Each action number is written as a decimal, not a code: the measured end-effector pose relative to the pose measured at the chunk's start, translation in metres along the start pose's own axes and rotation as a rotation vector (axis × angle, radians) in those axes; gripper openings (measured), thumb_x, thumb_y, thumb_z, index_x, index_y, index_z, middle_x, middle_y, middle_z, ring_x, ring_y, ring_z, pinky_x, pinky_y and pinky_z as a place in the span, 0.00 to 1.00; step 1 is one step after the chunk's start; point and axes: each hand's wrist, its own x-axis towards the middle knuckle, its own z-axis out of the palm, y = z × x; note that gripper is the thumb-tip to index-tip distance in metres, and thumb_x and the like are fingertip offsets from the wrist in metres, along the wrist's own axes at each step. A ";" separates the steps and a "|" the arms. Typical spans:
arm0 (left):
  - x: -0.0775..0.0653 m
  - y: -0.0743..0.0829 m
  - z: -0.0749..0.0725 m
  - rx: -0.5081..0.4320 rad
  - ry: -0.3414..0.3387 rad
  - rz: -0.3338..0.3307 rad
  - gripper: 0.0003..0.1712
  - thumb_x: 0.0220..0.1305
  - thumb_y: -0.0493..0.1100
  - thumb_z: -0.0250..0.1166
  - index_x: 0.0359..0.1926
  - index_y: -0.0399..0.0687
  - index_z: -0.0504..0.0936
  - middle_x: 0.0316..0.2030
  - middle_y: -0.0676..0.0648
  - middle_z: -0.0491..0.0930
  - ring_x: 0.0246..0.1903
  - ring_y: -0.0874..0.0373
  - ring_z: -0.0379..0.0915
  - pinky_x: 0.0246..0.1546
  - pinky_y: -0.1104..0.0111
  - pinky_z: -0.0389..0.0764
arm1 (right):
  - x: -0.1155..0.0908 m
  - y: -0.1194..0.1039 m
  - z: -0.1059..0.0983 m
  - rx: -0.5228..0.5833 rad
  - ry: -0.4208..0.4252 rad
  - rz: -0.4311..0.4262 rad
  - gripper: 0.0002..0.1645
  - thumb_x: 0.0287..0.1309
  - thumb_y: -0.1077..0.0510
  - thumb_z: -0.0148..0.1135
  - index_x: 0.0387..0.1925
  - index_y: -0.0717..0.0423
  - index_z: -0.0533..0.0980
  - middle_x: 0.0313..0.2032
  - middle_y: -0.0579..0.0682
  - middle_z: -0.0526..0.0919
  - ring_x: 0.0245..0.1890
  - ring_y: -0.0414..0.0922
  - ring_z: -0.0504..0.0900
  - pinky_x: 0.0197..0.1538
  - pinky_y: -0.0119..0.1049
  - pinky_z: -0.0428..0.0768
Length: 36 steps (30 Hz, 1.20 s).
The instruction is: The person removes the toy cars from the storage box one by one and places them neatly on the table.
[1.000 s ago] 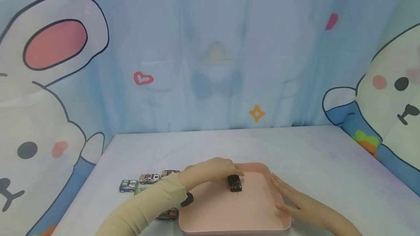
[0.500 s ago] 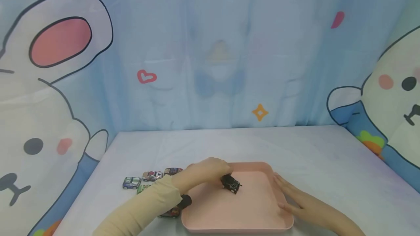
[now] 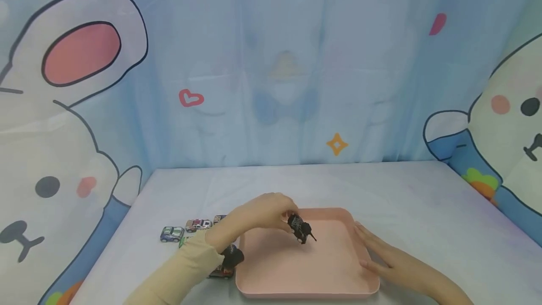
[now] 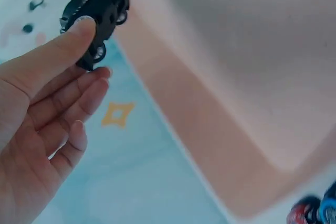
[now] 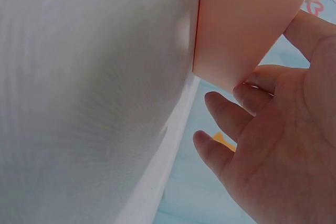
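My left hand (image 3: 271,210) pinches a black toy car (image 3: 299,228) over the back left part of the pink tray (image 3: 305,276). In the left wrist view the toy car (image 4: 105,11) is gripped between thumb and fingers, tilted, its pale wheels showing. A thin dark bit sticks out from the car's lower end in the head view. My right hand (image 3: 394,262) rests against the tray's right side with its fingers extended. The right wrist view has the fingers of the right hand (image 5: 278,124) at the tray's outer wall (image 5: 241,24).
Several toy cars lie left of the tray, among them a blue-green one (image 3: 171,234) and a white-and-red one (image 3: 198,225). The left sleeve (image 3: 186,267) partly covers others. A white cloth covers the table (image 3: 402,196), backed by a blue cartoon curtain (image 3: 279,121).
The black toy car was in the tray under my left fingers; it has been turned, tipped and raised in my left grip. My right hand stays at the tray's side.
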 end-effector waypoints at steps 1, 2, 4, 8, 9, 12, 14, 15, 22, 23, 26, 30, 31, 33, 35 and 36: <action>-0.005 -0.002 -0.003 -0.038 0.021 0.000 0.17 0.50 0.46 0.73 0.44 0.51 0.83 0.32 0.60 0.77 0.32 0.68 0.70 0.32 0.79 0.70 | 0.000 0.000 0.000 -0.005 0.001 0.001 0.45 0.66 0.44 0.51 0.72 0.60 0.43 0.70 0.65 0.41 0.65 0.66 0.47 0.56 0.66 0.57; -0.010 -0.004 -0.007 -0.077 0.041 0.001 0.18 0.51 0.45 0.73 0.44 0.50 0.83 0.34 0.59 0.78 0.32 0.67 0.71 0.33 0.79 0.71 | 0.000 0.000 0.000 -0.015 0.005 -0.007 0.45 0.66 0.44 0.51 0.71 0.61 0.44 0.70 0.65 0.42 0.65 0.66 0.47 0.56 0.66 0.58; -0.023 -0.009 -0.014 -0.149 0.082 0.005 0.18 0.51 0.44 0.73 0.45 0.48 0.83 0.37 0.57 0.80 0.34 0.65 0.73 0.35 0.77 0.72 | 0.000 0.000 0.001 -0.024 0.013 -0.018 0.44 0.66 0.45 0.51 0.71 0.61 0.44 0.70 0.64 0.43 0.65 0.65 0.48 0.56 0.65 0.58; -0.055 -0.025 -0.025 -0.234 0.138 -0.020 0.20 0.53 0.44 0.72 0.48 0.45 0.82 0.41 0.53 0.80 0.37 0.63 0.74 0.36 0.72 0.75 | -0.001 0.000 0.001 -0.041 0.025 -0.035 0.44 0.66 0.46 0.51 0.72 0.60 0.44 0.70 0.64 0.44 0.65 0.63 0.49 0.57 0.63 0.60; -0.063 -0.030 -0.027 -0.240 0.152 -0.036 0.21 0.53 0.44 0.71 0.49 0.44 0.81 0.42 0.53 0.80 0.38 0.62 0.74 0.36 0.71 0.75 | -0.001 0.000 0.001 -0.039 0.027 -0.033 0.44 0.66 0.45 0.51 0.72 0.60 0.44 0.70 0.64 0.44 0.65 0.63 0.49 0.57 0.63 0.59; -0.090 -0.043 -0.029 -0.248 0.194 -0.104 0.22 0.53 0.45 0.71 0.50 0.45 0.81 0.40 0.54 0.79 0.38 0.62 0.73 0.35 0.67 0.75 | -0.001 0.000 0.001 -0.035 0.023 -0.018 0.44 0.66 0.45 0.52 0.71 0.61 0.44 0.70 0.64 0.43 0.66 0.64 0.48 0.57 0.63 0.58; -0.108 -0.050 -0.029 -0.256 0.226 -0.157 0.22 0.54 0.45 0.71 0.50 0.45 0.81 0.39 0.54 0.79 0.37 0.61 0.73 0.35 0.66 0.75 | 0.000 0.001 0.000 -0.020 0.014 -0.005 0.45 0.66 0.45 0.52 0.71 0.61 0.44 0.70 0.65 0.43 0.66 0.65 0.47 0.57 0.64 0.57; -0.117 -0.054 -0.029 -0.262 0.244 -0.185 0.22 0.54 0.45 0.71 0.50 0.45 0.80 0.39 0.55 0.79 0.37 0.60 0.74 0.35 0.65 0.75 | 0.001 0.001 0.000 -0.013 0.010 0.001 0.45 0.66 0.44 0.52 0.71 0.61 0.44 0.70 0.65 0.42 0.66 0.65 0.47 0.57 0.65 0.57; -0.174 -0.071 -0.022 -0.304 0.314 -0.317 0.24 0.53 0.47 0.71 0.50 0.41 0.80 0.38 0.53 0.80 0.37 0.58 0.74 0.34 0.65 0.75 | 0.003 0.001 0.001 0.002 -0.004 0.011 0.45 0.66 0.44 0.51 0.71 0.62 0.44 0.70 0.65 0.42 0.66 0.65 0.46 0.57 0.66 0.56; -0.180 -0.073 -0.021 -0.310 0.316 -0.329 0.24 0.53 0.47 0.71 0.50 0.41 0.80 0.38 0.52 0.80 0.37 0.58 0.73 0.33 0.65 0.75 | 0.003 0.001 0.001 -0.004 -0.001 0.009 0.45 0.66 0.45 0.51 0.71 0.62 0.44 0.70 0.65 0.42 0.66 0.65 0.46 0.58 0.65 0.56; -0.201 -0.076 -0.015 -0.334 0.316 -0.382 0.25 0.53 0.47 0.70 0.50 0.40 0.80 0.38 0.52 0.80 0.37 0.58 0.73 0.33 0.66 0.75 | 0.002 0.001 0.002 -0.005 0.002 -0.003 0.44 0.66 0.45 0.51 0.71 0.62 0.45 0.70 0.65 0.42 0.66 0.65 0.46 0.57 0.65 0.56; -0.229 -0.080 -0.004 -0.347 0.339 -0.455 0.25 0.52 0.46 0.71 0.50 0.40 0.80 0.38 0.52 0.80 0.36 0.58 0.74 0.31 0.68 0.75 | 0.001 0.000 0.003 -0.005 -0.008 0.009 0.44 0.66 0.44 0.50 0.71 0.61 0.44 0.70 0.64 0.42 0.66 0.63 0.46 0.58 0.64 0.56; -0.235 -0.080 -0.002 -0.350 0.348 -0.472 0.24 0.52 0.46 0.71 0.49 0.40 0.80 0.38 0.52 0.80 0.36 0.58 0.74 0.31 0.68 0.75 | 0.001 0.000 0.003 -0.006 -0.009 0.012 0.44 0.66 0.44 0.50 0.72 0.60 0.44 0.70 0.63 0.42 0.66 0.63 0.46 0.58 0.64 0.57; -0.247 -0.082 0.004 -0.367 0.367 -0.502 0.24 0.51 0.45 0.72 0.49 0.39 0.80 0.38 0.50 0.80 0.35 0.58 0.74 0.30 0.68 0.74 | 0.002 0.000 0.003 -0.010 -0.004 0.014 0.44 0.66 0.44 0.50 0.72 0.59 0.44 0.70 0.62 0.42 0.66 0.62 0.46 0.58 0.63 0.57; -0.257 -0.084 0.009 -0.391 0.375 -0.538 0.25 0.50 0.45 0.72 0.48 0.39 0.81 0.39 0.49 0.80 0.35 0.59 0.73 0.30 0.69 0.74 | 0.002 0.001 0.003 -0.007 0.002 0.016 0.44 0.66 0.44 0.50 0.72 0.57 0.43 0.70 0.61 0.42 0.66 0.61 0.46 0.58 0.63 0.57; -0.262 -0.085 0.012 -0.400 0.374 -0.557 0.25 0.50 0.45 0.72 0.48 0.39 0.81 0.39 0.48 0.80 0.35 0.59 0.73 0.30 0.69 0.74 | 0.002 0.001 0.003 -0.002 0.002 0.015 0.44 0.66 0.44 0.51 0.72 0.57 0.43 0.70 0.61 0.42 0.66 0.61 0.46 0.58 0.63 0.56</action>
